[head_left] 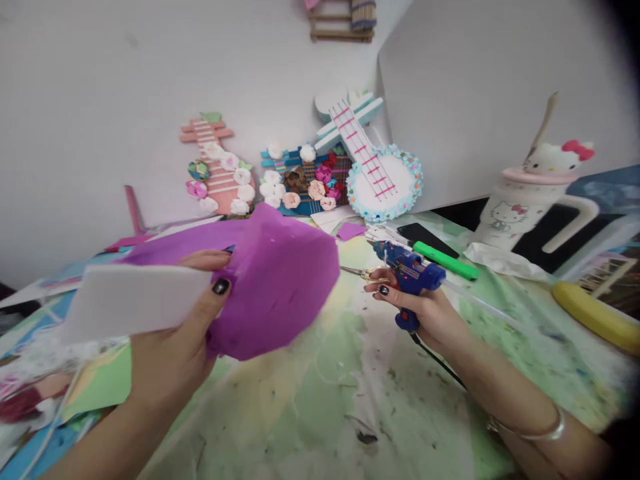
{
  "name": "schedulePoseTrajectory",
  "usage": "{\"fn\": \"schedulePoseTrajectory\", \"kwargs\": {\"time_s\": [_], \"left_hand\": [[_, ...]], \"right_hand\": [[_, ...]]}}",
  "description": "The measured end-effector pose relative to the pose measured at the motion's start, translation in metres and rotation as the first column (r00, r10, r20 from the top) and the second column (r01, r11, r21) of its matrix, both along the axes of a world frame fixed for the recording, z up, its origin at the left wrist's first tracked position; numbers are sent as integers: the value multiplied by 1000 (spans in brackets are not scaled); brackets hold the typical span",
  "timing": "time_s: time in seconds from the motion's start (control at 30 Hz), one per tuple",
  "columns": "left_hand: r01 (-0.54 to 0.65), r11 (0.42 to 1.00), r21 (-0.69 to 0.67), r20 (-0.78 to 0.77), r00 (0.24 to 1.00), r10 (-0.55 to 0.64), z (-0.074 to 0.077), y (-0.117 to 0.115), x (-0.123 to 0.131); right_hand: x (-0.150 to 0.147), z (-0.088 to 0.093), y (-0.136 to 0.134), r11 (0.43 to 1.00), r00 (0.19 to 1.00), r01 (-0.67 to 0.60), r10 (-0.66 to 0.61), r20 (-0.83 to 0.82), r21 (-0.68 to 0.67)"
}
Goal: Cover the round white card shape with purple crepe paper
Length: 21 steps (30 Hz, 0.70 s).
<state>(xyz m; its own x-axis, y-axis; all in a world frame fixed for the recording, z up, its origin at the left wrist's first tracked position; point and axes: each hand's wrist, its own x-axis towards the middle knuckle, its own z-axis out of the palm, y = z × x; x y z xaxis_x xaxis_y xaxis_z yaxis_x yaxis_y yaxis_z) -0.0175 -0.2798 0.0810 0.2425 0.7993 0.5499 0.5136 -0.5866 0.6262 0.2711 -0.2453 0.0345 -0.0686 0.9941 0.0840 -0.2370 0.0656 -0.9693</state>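
My left hand [175,340] grips a rounded shape covered in purple paper [285,287], with a flat white strip [137,300] reaching out from it to the left. The thumb presses where strip and purple piece meet. In my right hand [425,310] is a blue hot glue gun [407,267], its tip pointing left toward the purple piece but apart from it. A clear glue stick [480,300] sticks out of the gun's back. Just behind my right fingers lies a pair of scissors [357,271], partly hidden.
Flower-decorated guitar-shaped crafts [220,167] and a white-and-blue banjo shape [385,180] lean against the wall. To the right are a green marker [445,260], a dark phone [427,239], a cat-figure tumbler [520,207] and a yellow object [595,317]. Papers [105,380] pile up at left.
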Motion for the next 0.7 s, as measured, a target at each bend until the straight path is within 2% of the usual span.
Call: {"fn": "schedulePoseTrajectory", "kwargs": {"time_s": [0.13, 0.23, 0.33, 0.4, 0.47, 0.5, 0.57, 0.63, 0.7], "left_hand": [[-72, 989, -131, 239, 966, 102, 2, 8, 10], [-84, 962, -260, 448, 872, 197, -6, 13, 19], [34, 912, -409, 605, 758, 243, -13, 21, 15], [155, 894, -421, 641, 748, 172, -12, 30, 2], [181, 917, -355, 620, 780, 86, -6, 39, -15], [133, 941, -310, 585, 807, 78, -2, 42, -23], [-63, 987, -149, 496, 859, 130, 7, 43, -34], [-257, 962, 89, 360, 909, 209, 16, 36, -36], [-314, 910, 272, 132, 949, 288, 23, 25, -28]], "right_hand": [[-6, -5, 3, 999, 998, 26, -24, 64, -23], [-8, -7, 3, 998, 998, -11, 14, 56, -54], [-7, -8, 4, 996, 997, 37, -31, 71, -86], [-5, -9, 5, 995, 994, 76, -71, 78, -62], [-4, -9, 6, 996, 994, 91, -89, 70, -23], [-3, -10, 7, 996, 994, 89, -88, 69, -7], [-1, -12, 8, 996, 992, 84, -86, 88, 17], [0, -14, 8, 996, 987, 85, -88, 131, 35], [1, -16, 6, 996, 984, 77, -84, 157, 51]]}}
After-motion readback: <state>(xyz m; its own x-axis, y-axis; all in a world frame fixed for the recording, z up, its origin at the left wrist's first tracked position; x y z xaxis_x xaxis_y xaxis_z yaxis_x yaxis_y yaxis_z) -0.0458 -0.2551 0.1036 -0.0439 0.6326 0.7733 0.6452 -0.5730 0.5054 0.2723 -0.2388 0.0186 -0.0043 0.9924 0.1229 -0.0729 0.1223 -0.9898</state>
